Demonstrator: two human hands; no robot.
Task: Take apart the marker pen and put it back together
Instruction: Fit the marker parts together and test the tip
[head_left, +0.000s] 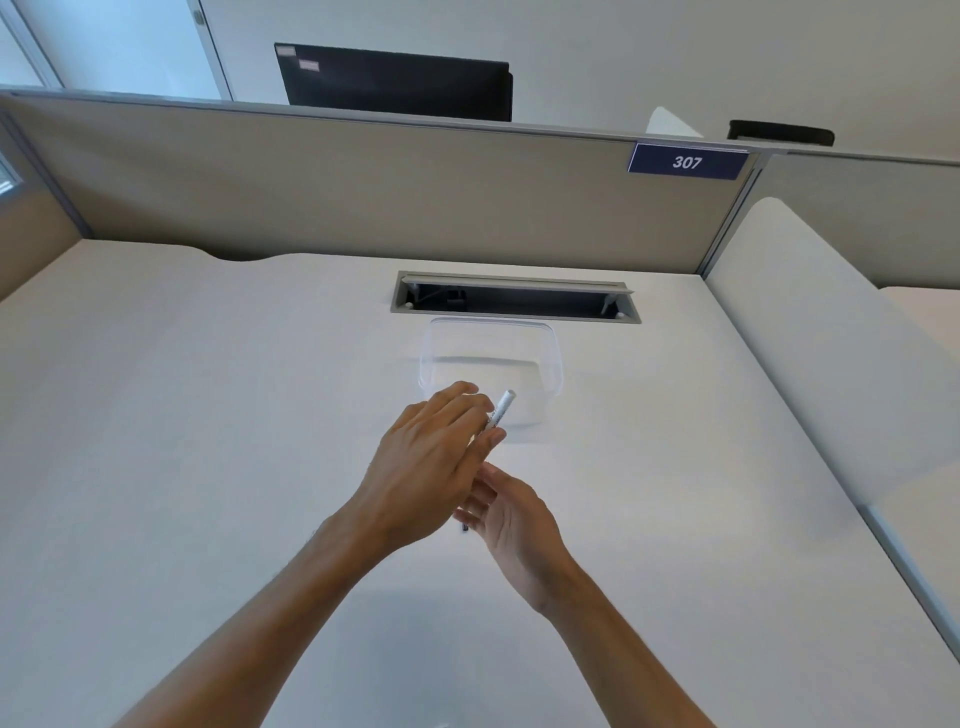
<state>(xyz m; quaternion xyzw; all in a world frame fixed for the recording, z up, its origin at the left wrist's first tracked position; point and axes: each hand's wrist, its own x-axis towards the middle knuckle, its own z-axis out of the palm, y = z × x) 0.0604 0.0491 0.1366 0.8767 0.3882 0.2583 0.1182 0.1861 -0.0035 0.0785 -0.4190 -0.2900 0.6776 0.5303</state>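
My left hand (426, 462) is closed on a white marker pen (501, 408), whose far end sticks out past my fingers toward the back of the desk. My right hand (511, 525) lies just under and behind the left one, fingers curled near the pen's lower end. A small dark tip (465, 527) shows between the two hands. Most of the pen's body is hidden by my left hand, so I cannot tell whether its cap is on or what the right hand grips.
A clear plastic container (553, 364) stands on the white desk (208, 415) just beyond my hands. Behind it is an open cable slot (514, 301), then a beige partition (363, 192) with a "307" label (687, 162). A white divider (810, 322) borders the right side.
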